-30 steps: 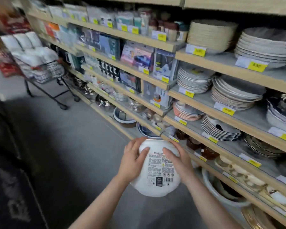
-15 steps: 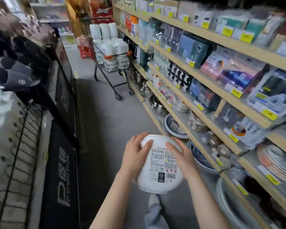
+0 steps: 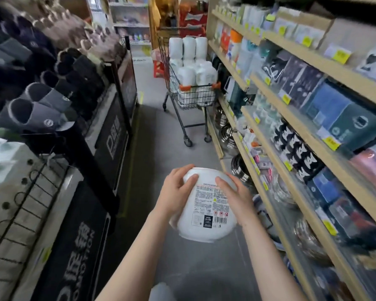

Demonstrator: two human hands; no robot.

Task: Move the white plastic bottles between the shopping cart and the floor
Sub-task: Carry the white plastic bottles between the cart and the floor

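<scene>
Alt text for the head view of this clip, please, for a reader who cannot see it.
Left hand and right hand hold a white plastic bottle between them, label up, above a grey shop-aisle floor. Ahead stands a shopping cart piled with more white bottles, beside wooden shelves.

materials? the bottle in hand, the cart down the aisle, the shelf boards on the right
White bottle: looks like smooth opaque plastic, slight sheen, printed label with barcode.
Shopping cart: dark wire mesh basket on a tube frame, probably coated steel; orange corner caps look plastic.
Shelf boards: pale wood-look edges, maybe laminate; too blurred to tell.
</scene>
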